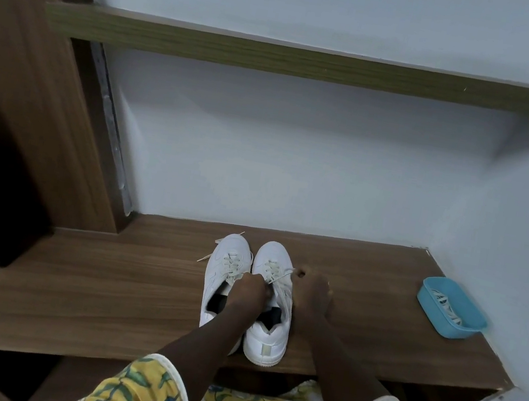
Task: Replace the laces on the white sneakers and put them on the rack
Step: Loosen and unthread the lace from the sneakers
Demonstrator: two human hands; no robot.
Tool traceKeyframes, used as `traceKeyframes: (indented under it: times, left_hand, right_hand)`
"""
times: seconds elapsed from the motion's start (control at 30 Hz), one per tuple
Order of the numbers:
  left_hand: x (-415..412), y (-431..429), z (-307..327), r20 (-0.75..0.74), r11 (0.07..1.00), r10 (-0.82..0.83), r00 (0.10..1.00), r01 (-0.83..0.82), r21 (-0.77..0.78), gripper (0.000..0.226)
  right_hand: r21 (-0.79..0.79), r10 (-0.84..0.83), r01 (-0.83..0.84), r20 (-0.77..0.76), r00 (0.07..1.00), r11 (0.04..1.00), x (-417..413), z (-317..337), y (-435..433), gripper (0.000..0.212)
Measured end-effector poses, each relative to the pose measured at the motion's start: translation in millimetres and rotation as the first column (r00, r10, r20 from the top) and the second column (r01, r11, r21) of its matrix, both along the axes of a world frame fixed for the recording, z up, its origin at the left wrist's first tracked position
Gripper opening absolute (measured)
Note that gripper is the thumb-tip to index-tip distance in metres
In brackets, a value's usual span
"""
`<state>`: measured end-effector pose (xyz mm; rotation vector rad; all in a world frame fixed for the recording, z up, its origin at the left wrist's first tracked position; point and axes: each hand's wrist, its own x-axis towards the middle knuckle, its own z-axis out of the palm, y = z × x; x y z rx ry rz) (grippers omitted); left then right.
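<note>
Desk [105, 279] carried the white sneakers [235, 247] side by side, mid-desk | blue basket [450, 328] well apart, right | your left hand [251, 288] gripped the right shoe's lace [280, 275] | your right hand [311, 292] pinched its end.

Brown wood-grain bench top [105, 279]. Directly on it: pair of white sneakers [227, 263] at centre, side by side & touching, heels near front edge, toes pointing away. Loose lace end [205, 258] lies on the wood just left of them. Blue plastic basket [457, 329] far right, well apart, w/ white laces [447, 307] inside.
</note>
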<state>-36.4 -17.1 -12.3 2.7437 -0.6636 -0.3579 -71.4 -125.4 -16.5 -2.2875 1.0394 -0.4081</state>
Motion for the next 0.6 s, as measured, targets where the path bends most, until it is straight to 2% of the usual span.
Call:
traceKeyframes:
  times: [0.13,0.2,0.23,0.3,0.37,0.43,0.5,0.57,0.6]
  left_hand:
    - [-1,1,4,-0.035,0.998,0.037,0.999,-0.039,-0.040,0.030]
    - [-2,2,4,-0.045,0.998,0.042,0.998,-0.044,-0.047,0.030]
    - [-2,2,3,-0.049,0.998,0.044,0.998,-0.046,-0.051,0.031]
    - [-3,2,5,-0.053,0.998,0.045,0.998,-0.048,-0.051,0.030]
    - [-4,3,6,-0.050,0.999,0.016,0.999,-0.017,-0.035,0.030]
    - [-5,5,8,-0.019,1.000,-0.010,1.000,0.010,-0.021,0.029]
    - [-5,5,8,0.009,1.000,-0.028,1.000,0.028,-0.006,0.029]
    - [-4,6,8,0.014,0.999,-0.049,0.999,0.049,0.024,0.029]
    - [-5,6,8,0.020,0.998,-0.058,0.998,0.058,0.039,0.029]
  right_hand:
    - [0.076,-0.162,0.159,0.027,0.986,0.984,-4,3,-15,0.020]
    - [0.022,-0.181,0.181,0.001,0.983,0.983,-4,5,-15,0.021]
    - [-0.052,-0.153,0.152,-0.028,0.988,0.987,-2,4,-14,0.021]
    - [-0.228,0.005,-0.030,-0.107,0.994,0.973,0,-3,-12,0.025]
    - [-0.347,0.202,-0.254,-0.179,0.963,0.903,0,-8,-6,0.028]
    - [-0.464,0.335,-0.389,-0.197,0.921,0.796,2,-15,1,0.023]
    - [-0.502,0.370,-0.463,-0.279,0.886,0.730,5,-15,9,0.022]
    - [-0.483,0.345,-0.480,-0.345,0.873,0.732,8,-12,14,0.021]
    - [-0.499,0.320,-0.449,-0.326,0.890,0.741,8,-8,15,0.016]
